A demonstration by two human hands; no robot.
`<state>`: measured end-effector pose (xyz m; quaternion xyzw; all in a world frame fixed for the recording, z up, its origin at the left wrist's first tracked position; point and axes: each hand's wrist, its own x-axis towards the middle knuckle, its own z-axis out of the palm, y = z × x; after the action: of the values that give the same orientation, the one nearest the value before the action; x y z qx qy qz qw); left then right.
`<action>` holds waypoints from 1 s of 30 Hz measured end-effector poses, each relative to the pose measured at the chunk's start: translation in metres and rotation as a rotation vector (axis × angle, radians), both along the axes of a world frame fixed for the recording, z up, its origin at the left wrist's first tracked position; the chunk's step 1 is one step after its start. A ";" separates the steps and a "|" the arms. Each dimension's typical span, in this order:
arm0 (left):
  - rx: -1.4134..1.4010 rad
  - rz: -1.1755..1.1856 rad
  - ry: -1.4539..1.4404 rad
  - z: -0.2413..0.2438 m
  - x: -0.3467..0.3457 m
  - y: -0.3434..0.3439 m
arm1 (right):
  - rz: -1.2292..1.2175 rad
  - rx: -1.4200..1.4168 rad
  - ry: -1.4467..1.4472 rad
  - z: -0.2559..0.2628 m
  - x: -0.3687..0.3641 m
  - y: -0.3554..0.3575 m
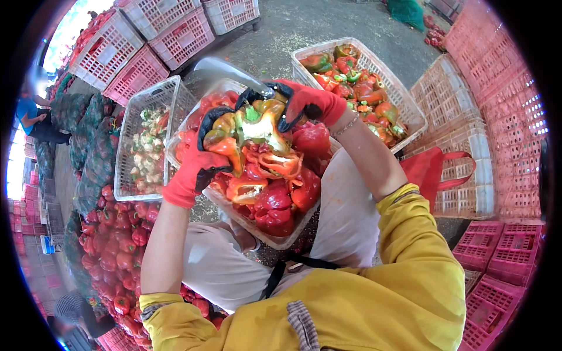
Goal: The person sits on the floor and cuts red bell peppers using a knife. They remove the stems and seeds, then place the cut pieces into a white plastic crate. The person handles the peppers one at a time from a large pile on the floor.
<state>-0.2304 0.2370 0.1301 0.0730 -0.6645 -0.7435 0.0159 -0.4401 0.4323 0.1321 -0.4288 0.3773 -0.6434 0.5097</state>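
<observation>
My left hand (195, 169), in a red glove with a dark palm, holds one side of a cut-open orange-green bell pepper (259, 127). On the pepper's other side is my right hand (305, 103), gloved alike, with a knife (232, 72) in its grip. The blade points up and to the left, partly blurred. The pale inside of the pepper faces me. Below both hands stands a plastic crate (281, 240) between my knees, heaped with red bell peppers (274, 208), some of them cut open.
Ahead right, a white crate (395, 79) holds cut peppers. A crate (120, 153) of pale pepper cores stands left. Whole red peppers (118, 250) and net sacks (88, 131) lie farther left. A red bag (426, 171) and stacked crates are at right. Two other people are at the left edge.
</observation>
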 end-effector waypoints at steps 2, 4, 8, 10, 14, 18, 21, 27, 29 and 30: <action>-0.122 -0.043 0.016 -0.016 0.008 -0.019 | 0.022 0.054 -0.012 -0.001 0.002 -0.001; 0.027 0.022 0.003 -0.008 0.005 -0.003 | 0.035 0.023 0.048 -0.010 -0.001 -0.003; -0.001 0.169 0.137 -0.022 0.012 -0.031 | 0.053 -0.173 -0.185 -0.014 -0.012 0.005; -0.563 0.283 0.369 -0.025 0.001 -0.043 | -0.132 -0.250 -0.217 -0.012 -0.020 0.017; 0.292 0.039 0.328 -0.013 -0.044 -0.017 | -0.514 -0.216 -0.138 0.003 -0.005 0.064; 0.388 -0.122 0.058 -0.007 -0.155 0.020 | -0.800 -0.252 0.018 0.020 0.013 0.126; 0.162 -0.073 0.008 0.033 -0.215 0.117 | -1.137 -0.135 0.482 0.027 0.010 0.177; -0.121 -0.478 0.186 0.056 -0.202 0.211 | -1.377 0.120 0.994 0.021 0.005 0.225; -0.178 -0.491 0.185 0.054 -0.194 0.218 | -1.353 0.103 1.100 0.022 0.004 0.225; -0.203 -0.484 0.193 0.052 -0.194 0.213 | -1.343 0.086 1.130 0.024 0.007 0.219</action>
<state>-0.4245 0.4502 0.1820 -0.1608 -0.7291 -0.6589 -0.0917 -0.4329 0.6515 0.1565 -0.3509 0.7697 -0.4841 -0.2237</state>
